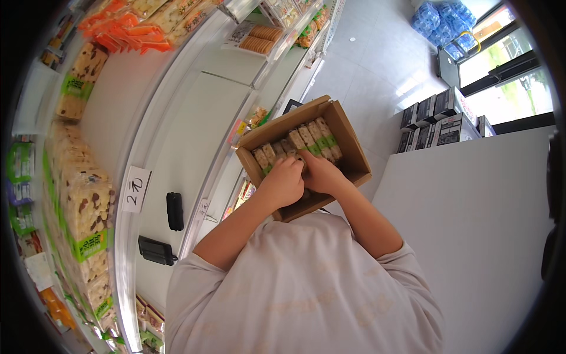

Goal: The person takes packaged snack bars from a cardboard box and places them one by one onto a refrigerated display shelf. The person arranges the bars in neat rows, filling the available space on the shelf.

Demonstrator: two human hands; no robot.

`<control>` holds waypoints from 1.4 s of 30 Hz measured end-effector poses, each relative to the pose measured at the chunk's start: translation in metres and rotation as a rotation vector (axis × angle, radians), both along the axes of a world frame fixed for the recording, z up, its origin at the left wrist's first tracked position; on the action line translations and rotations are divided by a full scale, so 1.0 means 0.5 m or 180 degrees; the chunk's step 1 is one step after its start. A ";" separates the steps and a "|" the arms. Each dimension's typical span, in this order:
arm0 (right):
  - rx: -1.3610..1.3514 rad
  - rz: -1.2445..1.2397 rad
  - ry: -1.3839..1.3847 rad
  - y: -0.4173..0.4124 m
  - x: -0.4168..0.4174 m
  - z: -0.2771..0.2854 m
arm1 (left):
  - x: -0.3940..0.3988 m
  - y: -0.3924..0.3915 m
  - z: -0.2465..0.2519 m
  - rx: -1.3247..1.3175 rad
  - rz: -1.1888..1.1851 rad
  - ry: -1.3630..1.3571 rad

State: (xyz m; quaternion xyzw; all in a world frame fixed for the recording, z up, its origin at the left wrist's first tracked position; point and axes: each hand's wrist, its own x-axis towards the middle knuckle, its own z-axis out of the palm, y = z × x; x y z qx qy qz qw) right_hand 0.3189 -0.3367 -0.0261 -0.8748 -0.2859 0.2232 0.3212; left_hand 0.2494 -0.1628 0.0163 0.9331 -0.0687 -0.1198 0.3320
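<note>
An open cardboard box (349,146) is tilted in front of my torso, with several wrapped snack bars (316,137) standing in a row inside. The bars are pale with dark specks and have green bands. My left hand (285,181) is inside the box with its fingers curled, close against my right hand (322,171). Both hands close on a wrapped bar (303,164), a little of which shows between them. The right thumb points towards the row of bars. My fingertips are mostly hidden.
Display shelves (190,119) run along the left, with similar wrapped bars (90,208), a handwritten price card (136,189) and two black holders (174,211). A white surface (460,212) lies to the right, before stacked cartons (455,124). Bottled-water packs (442,24) stand by the glass door.
</note>
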 end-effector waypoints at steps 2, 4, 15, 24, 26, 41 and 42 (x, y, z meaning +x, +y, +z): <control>-0.0242 -0.0053 -0.0012 0.021 0.005 0.005 | -0.006 0.008 -0.003 -0.0453 0.0276 0.0008; -0.0706 -0.0141 0.0051 0.039 0.009 0.032 | -0.013 0.016 -0.009 -0.0925 0.0650 -0.0001; 0.1370 -0.1413 0.0706 -0.037 0.040 0.255 | -0.046 0.054 0.061 -0.1325 0.0989 -0.0796; 0.2718 -0.0908 0.0737 0.046 -0.065 0.317 | -0.121 0.028 0.196 -0.1340 0.1382 -0.0763; 0.2287 0.0014 0.0042 0.059 -0.062 0.332 | -0.137 0.033 0.146 -0.2257 0.1631 -0.0654; 0.2312 0.0858 0.1752 0.144 -0.056 0.342 | -0.259 0.082 0.153 -0.5595 0.1698 -0.0791; 0.2187 0.0934 0.1767 0.152 -0.053 0.346 | -0.265 0.084 0.158 -0.5220 0.1855 -0.0901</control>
